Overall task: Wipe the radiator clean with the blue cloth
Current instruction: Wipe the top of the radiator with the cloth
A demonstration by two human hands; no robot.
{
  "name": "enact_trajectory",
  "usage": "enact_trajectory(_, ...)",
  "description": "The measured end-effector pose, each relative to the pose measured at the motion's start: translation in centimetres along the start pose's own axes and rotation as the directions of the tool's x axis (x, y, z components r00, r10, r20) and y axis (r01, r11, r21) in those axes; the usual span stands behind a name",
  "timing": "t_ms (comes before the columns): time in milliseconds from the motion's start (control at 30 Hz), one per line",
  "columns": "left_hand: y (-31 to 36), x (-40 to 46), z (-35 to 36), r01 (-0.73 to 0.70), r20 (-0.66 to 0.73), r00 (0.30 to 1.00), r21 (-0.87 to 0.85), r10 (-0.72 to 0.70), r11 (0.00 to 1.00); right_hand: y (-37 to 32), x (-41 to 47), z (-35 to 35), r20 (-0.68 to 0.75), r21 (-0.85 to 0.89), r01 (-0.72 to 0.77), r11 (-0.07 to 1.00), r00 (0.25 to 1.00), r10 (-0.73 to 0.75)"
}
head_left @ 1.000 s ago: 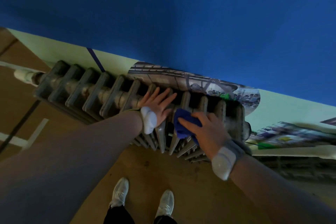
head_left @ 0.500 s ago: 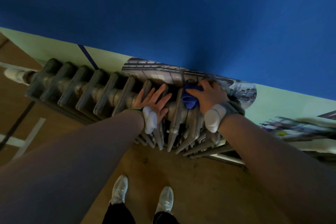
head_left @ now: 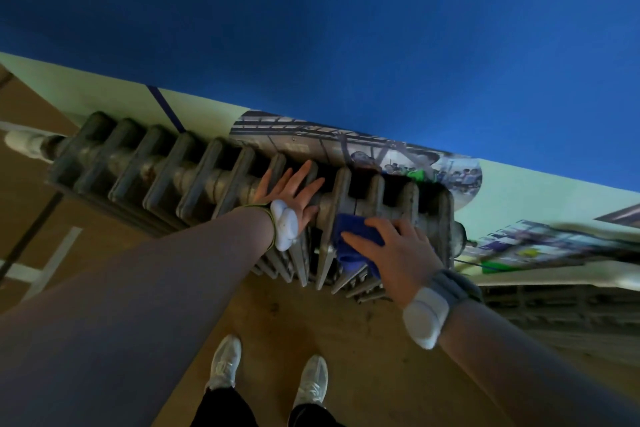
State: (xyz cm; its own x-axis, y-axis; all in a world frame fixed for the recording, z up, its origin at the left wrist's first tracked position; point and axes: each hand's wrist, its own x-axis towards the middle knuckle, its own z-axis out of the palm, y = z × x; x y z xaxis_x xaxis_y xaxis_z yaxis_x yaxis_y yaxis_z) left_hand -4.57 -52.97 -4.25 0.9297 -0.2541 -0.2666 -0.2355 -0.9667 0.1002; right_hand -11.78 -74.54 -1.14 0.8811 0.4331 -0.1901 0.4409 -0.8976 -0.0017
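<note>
A grey, worn cast-iron radiator (head_left: 166, 166) with several ribs runs along the wall below me. My left hand (head_left: 294, 189) rests flat on its top near the middle, fingers straight and spread. My right hand (head_left: 398, 250) presses the blue cloth (head_left: 349, 236) against the front upper edge of the ribs toward the radiator's right end. The fingers lie over the cloth, which bunches under the palm and hangs a little down the front.
A blue wall (head_left: 346, 28) with a pale green lower band (head_left: 519, 198) and printed photo panels (head_left: 398, 156) stands behind the radiator. A white pipe (head_left: 24, 144) leaves its left end. My white shoes (head_left: 225, 364) stand on the brown floor close in front.
My right hand has drawn the cloth from the radiator's top back edge toward me and down onto the front of the ribs. The left hand has stayed in place.
</note>
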Motion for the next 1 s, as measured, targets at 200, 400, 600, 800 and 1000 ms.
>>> enact_trajectory(200,-0.2,-0.1,0.0,-0.019,0.016,1.000,-0.008,0.019,1.000,3.3,7.3,-2.3,-0.021,0.086,-0.236,0.968,0.971,0.239)
enact_trajectory(400,0.2,-0.2,-0.5,0.014,0.046,0.999,-0.046,-0.012,0.999,3.6,7.7,-1.6,-0.024,0.060,-0.181,0.982,0.983,0.183)
enact_trajectory(600,2.8,0.6,-2.0,-0.114,-0.058,0.992,-0.080,0.109,0.990,1.2,2.6,-1.4,-0.019,0.017,-0.090,0.996,0.996,0.091)
enact_trajectory(800,3.3,1.4,-0.7,-0.068,0.115,0.991,-0.055,0.074,0.996,0.2,-1.9,1.1,-0.138,0.021,0.102,0.995,0.986,-0.098)
enact_trajectory(1000,3.3,1.5,-0.9,-0.070,0.151,0.986,-0.031,0.074,0.997,4.1,1.9,-1.2,-0.118,0.036,-0.151,0.988,0.981,0.154)
